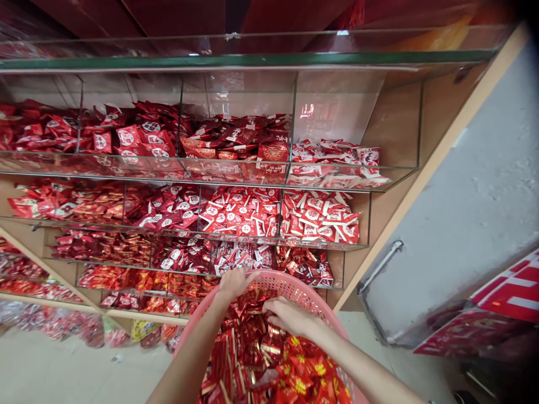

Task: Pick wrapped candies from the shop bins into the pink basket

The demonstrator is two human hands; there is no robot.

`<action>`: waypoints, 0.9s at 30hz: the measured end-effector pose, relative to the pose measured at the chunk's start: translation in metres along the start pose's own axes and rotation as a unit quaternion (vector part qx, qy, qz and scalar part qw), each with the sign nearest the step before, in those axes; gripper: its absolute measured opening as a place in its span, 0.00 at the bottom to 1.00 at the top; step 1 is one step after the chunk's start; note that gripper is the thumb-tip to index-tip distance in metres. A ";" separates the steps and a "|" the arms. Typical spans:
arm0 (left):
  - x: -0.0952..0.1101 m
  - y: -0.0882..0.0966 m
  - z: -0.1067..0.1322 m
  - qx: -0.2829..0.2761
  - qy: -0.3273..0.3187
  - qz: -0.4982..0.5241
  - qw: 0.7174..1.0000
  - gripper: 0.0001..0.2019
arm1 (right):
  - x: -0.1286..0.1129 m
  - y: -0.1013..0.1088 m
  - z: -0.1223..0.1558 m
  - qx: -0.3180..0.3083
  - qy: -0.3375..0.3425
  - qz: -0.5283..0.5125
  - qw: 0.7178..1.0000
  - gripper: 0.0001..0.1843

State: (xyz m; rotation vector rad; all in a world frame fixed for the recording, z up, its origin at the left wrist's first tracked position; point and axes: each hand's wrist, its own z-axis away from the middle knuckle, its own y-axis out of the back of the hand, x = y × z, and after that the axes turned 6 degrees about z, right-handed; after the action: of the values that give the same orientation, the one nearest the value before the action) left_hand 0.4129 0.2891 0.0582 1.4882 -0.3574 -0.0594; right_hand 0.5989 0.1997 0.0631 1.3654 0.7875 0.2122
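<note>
A pink perforated plastic basket (290,280) is in front of me, filled with small red wrapped packets (236,359), some with gold edges. Brighter red packets with yellow characters (307,370) lie at its lower right. At the far rim, my left hand (234,282) is closed over the basket's edge, its thumb lying along the rim and its fingertips hidden. My right hand (288,315) reaches inside, fingers bent down among the gold-edged packets; whatever is between the fingertips is hidden.
Glass shelves (236,182) with dividers hold piles of red packets (242,210) beyond the basket. Overhead runs a thick glass edge (252,60). A wooden side panel (425,163) and grey wall (475,185) stand right. Bagged packets (84,322) line the floor at left.
</note>
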 end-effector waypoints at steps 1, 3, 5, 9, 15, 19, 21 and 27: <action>0.000 0.000 0.000 -0.001 0.001 -0.001 1.000 0.40 | 0.001 0.005 0.000 0.020 0.004 -0.015 1.000 0.10; 0.001 0.001 0.000 -0.005 0.005 -0.003 1.000 0.40 | 0.007 0.016 0.000 0.068 -0.004 -0.042 0.997 0.09; 0.002 0.001 0.000 -0.009 0.008 -0.003 1.000 0.39 | 0.021 0.028 -0.001 0.121 -0.029 -0.069 0.990 0.10; 0.003 0.002 0.002 -0.007 0.009 -0.004 1.000 0.39 | 0.073 0.039 -0.006 0.237 -0.127 -0.088 0.959 0.11; 0.002 0.001 0.002 0.004 0.002 -0.005 1.000 0.40 | 0.140 0.013 -0.027 0.237 -0.312 -0.037 0.919 0.10; 0.001 0.001 0.001 0.002 0.005 -0.002 1.000 0.39 | 0.148 -0.005 -0.038 0.205 -0.320 -0.017 0.925 0.17; 0.002 0.002 0.001 0.000 0.008 -0.004 1.000 0.39 | 0.148 -0.008 -0.040 0.167 -0.321 0.013 0.932 0.22; 0.003 0.003 0.002 -0.003 0.011 -0.005 1.000 0.38 | 0.142 -0.001 -0.043 0.094 -0.331 0.105 0.933 0.27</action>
State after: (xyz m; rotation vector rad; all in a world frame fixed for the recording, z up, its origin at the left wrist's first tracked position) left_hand 0.4147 0.2871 0.0620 1.4838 -0.3321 -0.0517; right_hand 0.6759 0.3139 0.0091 1.5724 0.0951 -0.1637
